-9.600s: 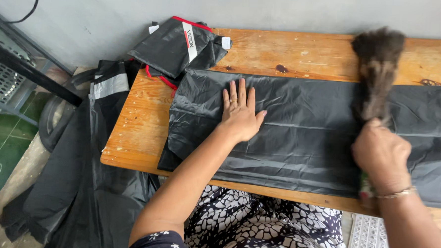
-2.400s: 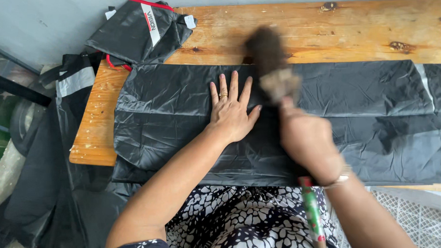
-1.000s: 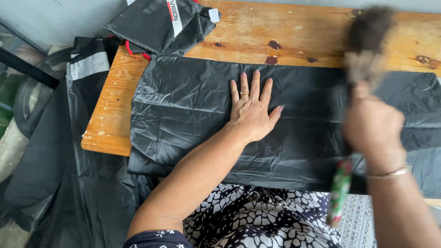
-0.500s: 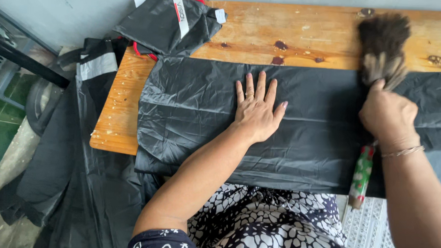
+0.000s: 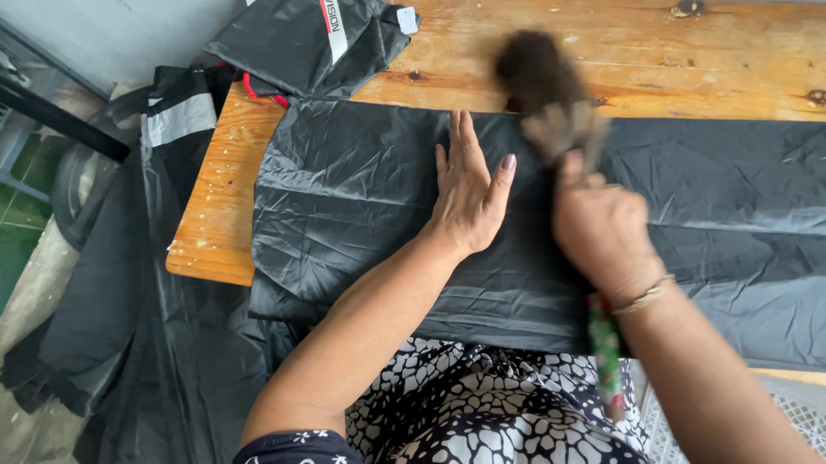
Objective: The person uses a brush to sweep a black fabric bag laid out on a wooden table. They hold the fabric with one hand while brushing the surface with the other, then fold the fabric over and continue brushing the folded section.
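Nearest the person, a black-and-white patterned garment (image 5: 479, 420) covers the lap, and a white lattice crate (image 5: 776, 433) sits low on the right. The green-patterned handle of the feather duster (image 5: 553, 104) projects back past the right wrist.

Right hand (image 5: 599, 226): fingers closed tight around the duster's handle, a thin bracelet at the wrist. The dark feather head is blurred with motion and lies on the far edge of the black plastic sheet (image 5: 359, 193), just beside the left fingertips.

Left hand (image 5: 469, 193): flat, fingers together and extended, palm pressing the sheet down; it grips nothing.

Change noted: half a second ago the duster head stood well to the right, over the bare wood beyond the sheet's right part. It has now swept leftward to the middle, close against the pressing hand. The left hand has not shifted. Judgement: a brushing stroke across the sheet is under way, with the surface held taut for it.

The sheet lies spread along the wooden table (image 5: 681, 58), its near edge hanging over the front. Farther off, a folded black bag with a white strip (image 5: 310, 33) rests at the table's far left corner; more black sheeting (image 5: 142, 276) drapes to the floor on the left
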